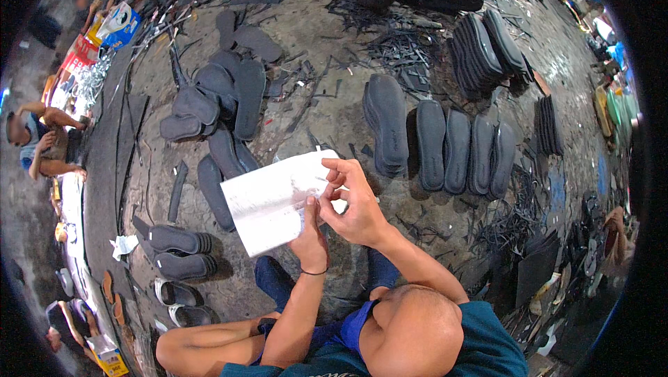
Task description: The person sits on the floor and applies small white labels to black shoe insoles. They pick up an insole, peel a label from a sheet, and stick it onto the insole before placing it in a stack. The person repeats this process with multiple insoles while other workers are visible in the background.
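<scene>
My left hand (310,246) holds a white sheet of paper (268,203) at its right part, thumb on top and the other fingers hidden beneath. Over the sheet's right edge is my right hand (356,204), thumb and forefinger drawn together close to the left thumb. What sits between those fingertips is too small to make out. Beyond the sheet stands a stack of black insoles (387,126). Several more insole stacks (456,151) line up to its right. Dark soles (221,91) lie in a loose heap at the far left.
At the left are two small insole stacks (182,240) with white tags and a pair of slippers (182,293). Taller sole stacks (480,50) stand at the far right. Black offcuts (403,50) litter the floor. Another person (45,133) sits at the far left.
</scene>
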Demonstrator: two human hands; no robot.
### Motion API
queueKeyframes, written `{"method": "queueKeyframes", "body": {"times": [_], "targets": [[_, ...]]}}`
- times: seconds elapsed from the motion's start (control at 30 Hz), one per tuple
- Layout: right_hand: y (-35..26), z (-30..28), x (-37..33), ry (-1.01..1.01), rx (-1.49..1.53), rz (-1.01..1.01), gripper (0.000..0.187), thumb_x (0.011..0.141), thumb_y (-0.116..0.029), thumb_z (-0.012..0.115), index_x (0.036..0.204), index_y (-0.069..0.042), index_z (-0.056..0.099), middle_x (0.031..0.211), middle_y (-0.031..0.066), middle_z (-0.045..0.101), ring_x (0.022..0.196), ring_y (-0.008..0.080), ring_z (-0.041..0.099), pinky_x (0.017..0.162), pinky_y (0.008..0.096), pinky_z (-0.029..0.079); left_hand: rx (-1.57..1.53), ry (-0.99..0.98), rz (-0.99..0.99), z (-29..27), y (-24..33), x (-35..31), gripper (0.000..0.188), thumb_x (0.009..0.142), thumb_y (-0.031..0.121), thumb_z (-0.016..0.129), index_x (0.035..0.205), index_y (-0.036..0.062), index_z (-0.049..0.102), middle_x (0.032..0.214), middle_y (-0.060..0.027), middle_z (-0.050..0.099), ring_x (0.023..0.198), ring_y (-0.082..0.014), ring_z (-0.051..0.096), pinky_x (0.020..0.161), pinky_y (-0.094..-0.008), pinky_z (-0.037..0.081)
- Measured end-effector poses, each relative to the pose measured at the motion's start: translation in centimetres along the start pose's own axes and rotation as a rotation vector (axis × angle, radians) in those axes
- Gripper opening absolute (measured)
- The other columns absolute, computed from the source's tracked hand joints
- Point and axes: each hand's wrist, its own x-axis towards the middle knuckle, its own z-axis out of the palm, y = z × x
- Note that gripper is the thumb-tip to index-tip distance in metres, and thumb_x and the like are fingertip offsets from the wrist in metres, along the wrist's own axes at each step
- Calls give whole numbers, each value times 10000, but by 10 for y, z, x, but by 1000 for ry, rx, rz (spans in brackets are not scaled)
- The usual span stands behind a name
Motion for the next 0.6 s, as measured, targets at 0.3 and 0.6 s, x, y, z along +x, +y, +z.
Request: {"method": "queueKeyframes", "body": {"times": [0.3, 0.6], "targets": [[0, -1, -3, 83, -99, -65, 595, 768, 145, 685, 1296, 12, 443, 1326, 146, 294, 1112, 228, 549, 909, 336, 605, -201, -88, -259, 5, 23, -2, 343, 935, -13, 598, 1271, -9, 533, 1200, -84, 611, 1078, -186, 612, 929, -307, 513], [-1, -7, -5, -64, -393, -238, 477, 822, 124, 640, 1264, 10, 503, 1377, 172, 308, 1145, 285, 559, 881, 342, 612, -22, -143, -52, 3, 18, -6, 377, 885, -87, 637, 1251, -44, 552, 1168, -98, 626, 1035, -176, 619, 884, -302, 526]]}}
